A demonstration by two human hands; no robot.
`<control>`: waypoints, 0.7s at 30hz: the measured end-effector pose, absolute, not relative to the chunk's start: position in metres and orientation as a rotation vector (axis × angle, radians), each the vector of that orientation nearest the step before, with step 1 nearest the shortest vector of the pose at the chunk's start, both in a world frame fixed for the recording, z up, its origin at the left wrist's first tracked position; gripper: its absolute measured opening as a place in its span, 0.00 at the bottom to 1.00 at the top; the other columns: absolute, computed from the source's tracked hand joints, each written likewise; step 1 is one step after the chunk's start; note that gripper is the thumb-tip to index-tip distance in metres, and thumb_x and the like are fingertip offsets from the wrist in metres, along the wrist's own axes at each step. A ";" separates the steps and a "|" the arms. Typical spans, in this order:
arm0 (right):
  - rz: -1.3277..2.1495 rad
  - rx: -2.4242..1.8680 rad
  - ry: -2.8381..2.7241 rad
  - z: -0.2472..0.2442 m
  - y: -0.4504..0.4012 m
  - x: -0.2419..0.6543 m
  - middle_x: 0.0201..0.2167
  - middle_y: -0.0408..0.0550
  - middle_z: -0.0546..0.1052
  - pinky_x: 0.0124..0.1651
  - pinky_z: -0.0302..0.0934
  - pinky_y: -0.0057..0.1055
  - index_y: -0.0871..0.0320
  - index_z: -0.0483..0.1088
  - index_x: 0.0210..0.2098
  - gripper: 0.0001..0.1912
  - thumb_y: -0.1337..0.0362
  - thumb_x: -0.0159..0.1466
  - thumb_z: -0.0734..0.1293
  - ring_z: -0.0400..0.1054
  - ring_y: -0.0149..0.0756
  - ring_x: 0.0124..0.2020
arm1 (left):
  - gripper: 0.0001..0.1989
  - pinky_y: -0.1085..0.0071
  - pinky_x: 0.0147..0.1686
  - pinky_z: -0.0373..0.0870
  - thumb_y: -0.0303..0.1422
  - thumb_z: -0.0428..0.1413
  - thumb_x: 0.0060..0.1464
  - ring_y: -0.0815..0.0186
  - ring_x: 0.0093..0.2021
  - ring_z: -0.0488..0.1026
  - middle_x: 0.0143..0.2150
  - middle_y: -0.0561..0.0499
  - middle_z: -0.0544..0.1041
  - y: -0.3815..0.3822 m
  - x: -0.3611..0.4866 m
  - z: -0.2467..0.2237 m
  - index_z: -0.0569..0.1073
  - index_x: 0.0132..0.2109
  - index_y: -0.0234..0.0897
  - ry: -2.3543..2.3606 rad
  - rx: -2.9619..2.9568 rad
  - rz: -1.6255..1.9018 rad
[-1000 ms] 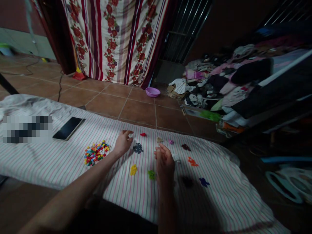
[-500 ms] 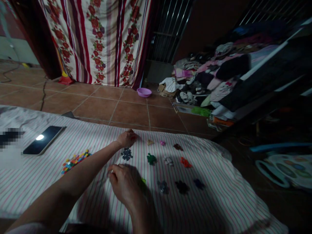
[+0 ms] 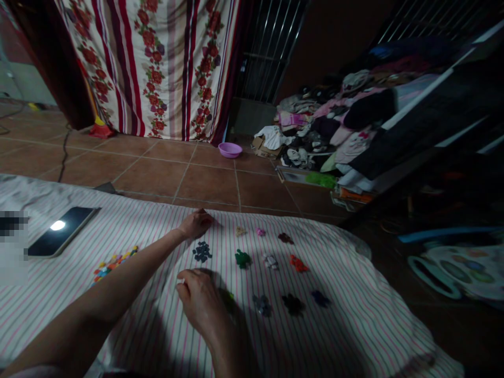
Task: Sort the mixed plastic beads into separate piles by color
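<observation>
My left hand (image 3: pixel 197 224) reaches to the far side of the striped cloth with its fingers curled down; anything in them is hidden. Just in front of it lies a pile of dark grey small pieces (image 3: pixel 202 252). Closer to me, my right hand (image 3: pixel 200 299) hovers low over the cloth, thumb and fingers pinched; a pale speck shows at the fingertips, too small to name. Yellow-green pieces (image 3: pixel 228 299) are partly covered by this hand. A mixed heap of colourful pieces (image 3: pixel 114 262) lies left, partly behind my left forearm.
Sorted small piles stand to the right: green (image 3: pixel 242 258), white (image 3: pixel 270 261), orange (image 3: pixel 298 263), grey (image 3: pixel 262 304), black (image 3: pixel 293 304), dark blue (image 3: pixel 320 298), brown (image 3: pixel 285 238), pink (image 3: pixel 260 231) and tan (image 3: pixel 240 231). A phone (image 3: pixel 63 231) lies at left.
My left hand has drawn slightly left at the far side. My right hand has shifted a little toward me, still pinched. The whole view has moved slightly; the piles look unchanged.
</observation>
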State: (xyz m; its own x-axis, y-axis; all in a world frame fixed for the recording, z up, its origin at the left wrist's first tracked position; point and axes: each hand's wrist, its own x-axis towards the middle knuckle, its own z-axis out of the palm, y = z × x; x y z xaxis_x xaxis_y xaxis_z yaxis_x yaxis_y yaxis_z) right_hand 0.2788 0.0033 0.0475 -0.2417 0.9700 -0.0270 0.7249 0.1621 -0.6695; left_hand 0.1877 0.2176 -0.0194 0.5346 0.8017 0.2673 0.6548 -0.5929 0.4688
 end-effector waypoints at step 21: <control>0.281 -1.527 -1.206 0.027 0.040 0.352 0.43 0.55 0.79 0.45 0.69 0.36 0.57 0.75 0.44 0.15 0.62 0.66 0.59 0.73 0.41 0.44 | 0.18 0.65 0.48 0.73 0.42 0.54 0.58 0.61 0.47 0.75 0.52 0.43 0.74 0.197 0.222 0.007 0.78 0.51 0.41 1.076 2.575 0.622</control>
